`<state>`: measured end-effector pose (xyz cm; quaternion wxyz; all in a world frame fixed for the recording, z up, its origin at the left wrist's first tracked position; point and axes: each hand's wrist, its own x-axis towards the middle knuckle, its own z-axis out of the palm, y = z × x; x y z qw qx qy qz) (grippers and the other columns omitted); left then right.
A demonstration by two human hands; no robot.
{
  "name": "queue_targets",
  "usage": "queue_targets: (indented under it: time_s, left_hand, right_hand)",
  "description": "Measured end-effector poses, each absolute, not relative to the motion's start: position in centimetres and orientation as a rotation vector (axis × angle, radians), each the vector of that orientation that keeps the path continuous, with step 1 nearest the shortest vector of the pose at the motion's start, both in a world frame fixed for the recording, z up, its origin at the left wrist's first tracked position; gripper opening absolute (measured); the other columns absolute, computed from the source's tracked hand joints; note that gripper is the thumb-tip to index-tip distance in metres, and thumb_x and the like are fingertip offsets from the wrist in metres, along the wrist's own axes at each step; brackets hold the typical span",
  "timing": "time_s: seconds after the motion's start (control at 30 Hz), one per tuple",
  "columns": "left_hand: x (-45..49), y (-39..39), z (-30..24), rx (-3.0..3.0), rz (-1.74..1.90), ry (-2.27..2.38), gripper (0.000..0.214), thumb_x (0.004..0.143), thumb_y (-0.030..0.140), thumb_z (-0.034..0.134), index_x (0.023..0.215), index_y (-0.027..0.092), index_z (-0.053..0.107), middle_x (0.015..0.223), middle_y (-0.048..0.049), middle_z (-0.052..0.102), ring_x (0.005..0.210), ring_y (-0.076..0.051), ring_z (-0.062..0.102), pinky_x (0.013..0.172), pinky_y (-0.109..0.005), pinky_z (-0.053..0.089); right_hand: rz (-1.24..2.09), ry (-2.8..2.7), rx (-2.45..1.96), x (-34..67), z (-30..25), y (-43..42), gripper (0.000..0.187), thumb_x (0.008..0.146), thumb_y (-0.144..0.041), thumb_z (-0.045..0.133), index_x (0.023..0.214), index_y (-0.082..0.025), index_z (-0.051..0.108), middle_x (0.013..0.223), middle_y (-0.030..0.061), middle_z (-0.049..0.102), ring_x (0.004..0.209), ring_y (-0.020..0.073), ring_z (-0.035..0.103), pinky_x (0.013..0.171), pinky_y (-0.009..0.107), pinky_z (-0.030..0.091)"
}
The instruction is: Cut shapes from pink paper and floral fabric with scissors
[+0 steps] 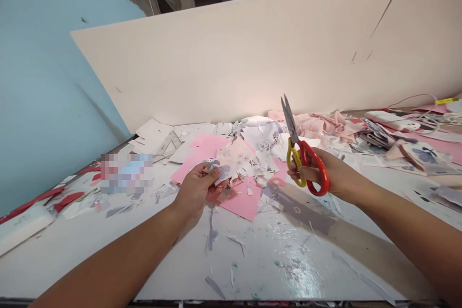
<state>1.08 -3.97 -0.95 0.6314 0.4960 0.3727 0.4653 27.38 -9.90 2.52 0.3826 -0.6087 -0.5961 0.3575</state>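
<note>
My left hand pinches a small grey-and-white patterned fabric piece between thumb and fingers, over the scrap pile. In my right hand is a pair of scissors with one red and one yellow handle. The blades point up and away from me, slightly parted at the tips, and touch no fabric. Pale floral fabric and pink sheets lie under and beyond my left hand. Whatever sits beneath my left fingers is partly hidden.
A white tabletop carries thin offcuts. Crumpled peach fabric lies at the back, with a clear set square left of it. Patterned fabric pieces and a white power strip are at right. A pale board stands behind.
</note>
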Motion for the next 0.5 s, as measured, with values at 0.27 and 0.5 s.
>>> queue_targets:
  time_s: [0.27, 0.5]
  left_hand:
    - [1.0, -3.8, -1.0, 1.155, 1.173, 0.858, 0.023, 0.064, 0.030, 0.068, 0.076, 0.017, 0.053, 0.061, 0.0034, 0.054, 0.053, -0.009, 0.055, 0.057, -0.026, 0.049]
    - [0.8, -3.6, -0.9, 1.136, 1.224, 0.883, 0.025, 0.061, 0.030, 0.070, 0.075, 0.016, 0.054, 0.063, 0.0034, 0.055, 0.059, -0.011, 0.060, 0.061, -0.028, 0.051]
  right_hand:
    - [1.153, -1.538, -1.387, 26.1, 1.2, -11.1, 0.039, 0.059, -0.040, 0.068, 0.085, -0.020, 0.047, 0.072, -0.0019, 0.044, 0.061, 0.0110, 0.041, 0.054, 0.024, 0.037]
    - [0.964, -1.806, -1.540, 26.0, 0.9, -12.0, 0.036, 0.071, -0.054, 0.050, 0.088, -0.022, 0.047, 0.078, 0.0010, 0.044, 0.069, 0.0166, 0.044, 0.061, 0.030, 0.042]
